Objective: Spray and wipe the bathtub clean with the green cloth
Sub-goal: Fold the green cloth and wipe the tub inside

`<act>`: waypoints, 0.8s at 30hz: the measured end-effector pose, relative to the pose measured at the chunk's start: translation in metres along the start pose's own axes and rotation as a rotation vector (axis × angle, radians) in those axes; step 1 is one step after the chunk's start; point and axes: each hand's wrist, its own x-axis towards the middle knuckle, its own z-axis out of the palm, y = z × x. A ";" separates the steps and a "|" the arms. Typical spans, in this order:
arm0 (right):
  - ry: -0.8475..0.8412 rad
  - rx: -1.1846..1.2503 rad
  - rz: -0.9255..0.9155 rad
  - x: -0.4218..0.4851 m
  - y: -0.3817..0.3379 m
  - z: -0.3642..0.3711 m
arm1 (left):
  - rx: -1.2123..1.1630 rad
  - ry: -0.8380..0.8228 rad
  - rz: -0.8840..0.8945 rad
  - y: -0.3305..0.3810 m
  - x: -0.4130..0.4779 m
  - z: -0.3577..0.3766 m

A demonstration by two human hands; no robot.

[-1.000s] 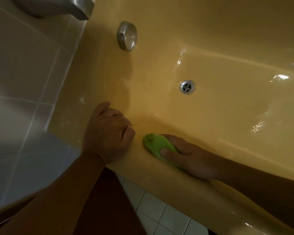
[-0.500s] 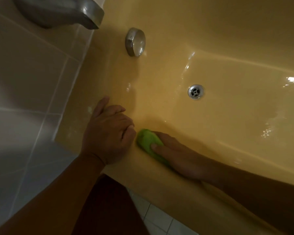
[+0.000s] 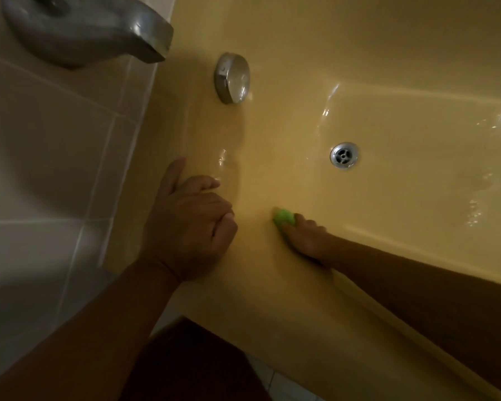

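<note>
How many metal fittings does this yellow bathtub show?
3: grey metal spout top left, round chrome overflow cap on the end wall, round steel drain in the floor. Others may be out of view.

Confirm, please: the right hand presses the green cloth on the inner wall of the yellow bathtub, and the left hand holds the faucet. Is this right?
Not quite. The left hand does not hold the faucet; it rests on the bathtub rim, apart from it. The right hand does press the green cloth on the inner wall. The head view shows this.
</note>
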 end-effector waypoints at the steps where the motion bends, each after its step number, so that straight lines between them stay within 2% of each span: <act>1: -0.045 0.066 -0.116 -0.015 -0.015 0.002 | 0.005 0.002 0.008 -0.002 0.002 -0.001; 4: -0.202 0.338 -0.478 -0.085 -0.031 -0.011 | 0.006 0.005 0.042 -0.007 0.006 -0.003; 7: -0.314 0.315 -0.599 -0.129 -0.020 -0.022 | 0.003 -0.002 0.050 -0.009 0.011 -0.006; 9: -0.304 0.290 -0.535 -0.118 -0.012 -0.027 | 0.007 -0.010 0.060 -0.010 0.014 -0.006; 13: -0.107 0.068 -0.312 -0.029 0.033 -0.022 | 0.009 -0.011 0.095 -0.019 0.019 -0.005; 15: 0.026 -0.050 -0.060 0.019 0.050 -0.017 | 0.016 -0.011 0.113 -0.024 0.023 -0.004; 17: 0.093 0.000 0.082 0.041 0.041 -0.009 | 0.021 -0.008 0.122 -0.029 0.026 -0.004; 20: -0.007 0.252 -0.085 0.028 -0.021 0.001 | 0.016 -0.010 0.138 -0.034 0.032 -0.007; 22: 0.020 0.429 -0.297 0.002 -0.059 0.011 | 0.014 -0.017 0.150 -0.036 0.036 -0.008; 24: 0.071 0.495 -0.532 -0.030 -0.077 0.017 | -0.001 -0.035 0.150 -0.039 0.040 -0.011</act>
